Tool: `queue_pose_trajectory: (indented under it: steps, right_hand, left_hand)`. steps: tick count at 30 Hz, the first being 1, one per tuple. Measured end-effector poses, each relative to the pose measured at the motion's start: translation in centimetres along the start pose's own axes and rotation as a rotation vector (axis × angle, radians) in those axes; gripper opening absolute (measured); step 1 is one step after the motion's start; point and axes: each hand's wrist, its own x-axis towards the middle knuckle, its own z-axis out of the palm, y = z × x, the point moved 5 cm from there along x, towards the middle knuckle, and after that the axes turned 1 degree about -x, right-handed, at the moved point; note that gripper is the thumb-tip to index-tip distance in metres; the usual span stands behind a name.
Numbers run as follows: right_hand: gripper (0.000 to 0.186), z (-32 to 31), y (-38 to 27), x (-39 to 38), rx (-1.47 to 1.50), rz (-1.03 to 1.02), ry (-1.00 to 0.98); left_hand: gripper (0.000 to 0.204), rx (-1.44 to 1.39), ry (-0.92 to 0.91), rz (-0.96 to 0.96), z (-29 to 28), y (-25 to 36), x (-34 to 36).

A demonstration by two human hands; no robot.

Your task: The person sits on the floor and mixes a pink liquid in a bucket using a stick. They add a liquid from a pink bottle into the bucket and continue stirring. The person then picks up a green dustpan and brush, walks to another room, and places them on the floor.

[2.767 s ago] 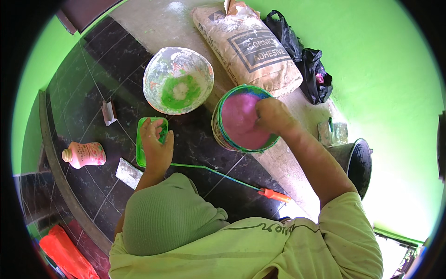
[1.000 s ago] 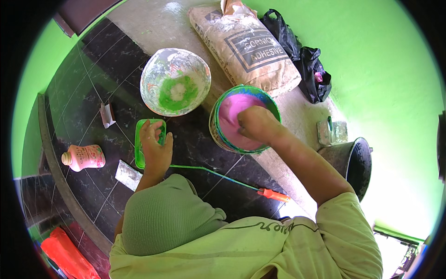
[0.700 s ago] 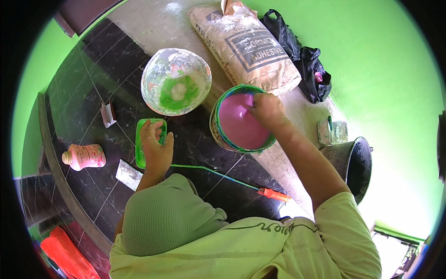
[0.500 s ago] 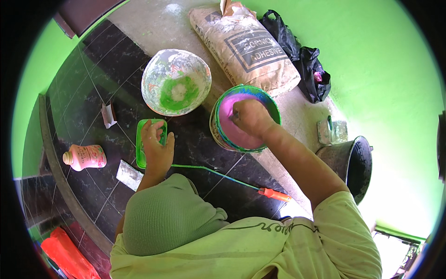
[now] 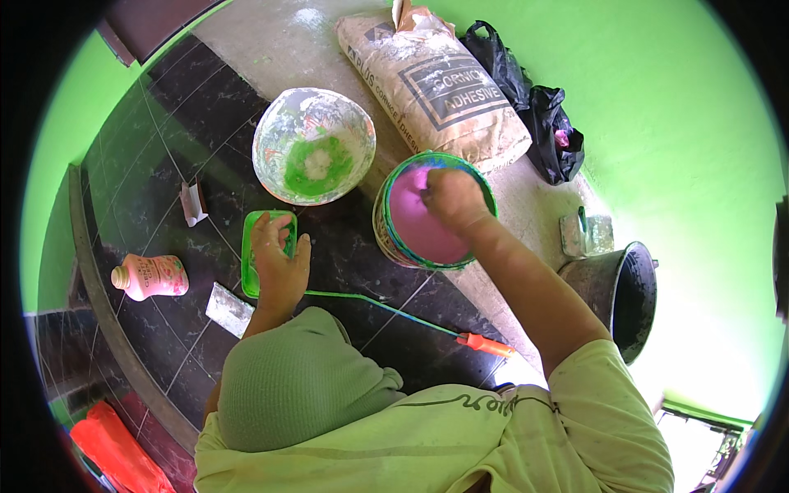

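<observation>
My right hand [image 5: 452,197] is down inside a green-rimmed bucket [image 5: 382,230] of pink liquid [image 5: 426,238], its fingers closed around something hidden by the hand and liquid. My left hand [image 5: 275,259] is over a green tray [image 5: 250,238], fingers curved and apart, holding nothing. From the tray a green rod [image 5: 370,301] runs to an orange handle [image 5: 485,344] on the dark tiles. A white bowl [image 5: 345,152] smeared with green and white stands behind the tray, left of the bucket.
A large paper sack [image 5: 436,99] and black plastic bags [image 5: 555,140] lie behind. At right are a smeared container [image 5: 596,234] and dark bucket [image 5: 637,300]; at left, a pink bottle [image 5: 156,277], flat plate [image 5: 228,308], folded cardboard [image 5: 194,204] and red item [image 5: 115,444].
My right hand has shifted back and forth within the pink liquid across the frames, its wrist turning. My left hand has stayed over the tray.
</observation>
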Motion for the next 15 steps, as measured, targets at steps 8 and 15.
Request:
queue_pose_trajectory:
  steps: [8,15]
  right_hand:
    - [0.018,-0.3,1.1,-2.1,-0.138,-0.291,-0.167]
    - [0.022,-1.7,2.9,-0.4,-0.072,0.076,0.078]
  left_hand:
    - [0.043,-0.011,0.016,-0.013,-0.2,-0.3,0.0]
    - [0.043,-0.009,-0.001,-0.038,0.1,-0.6,-0.1]
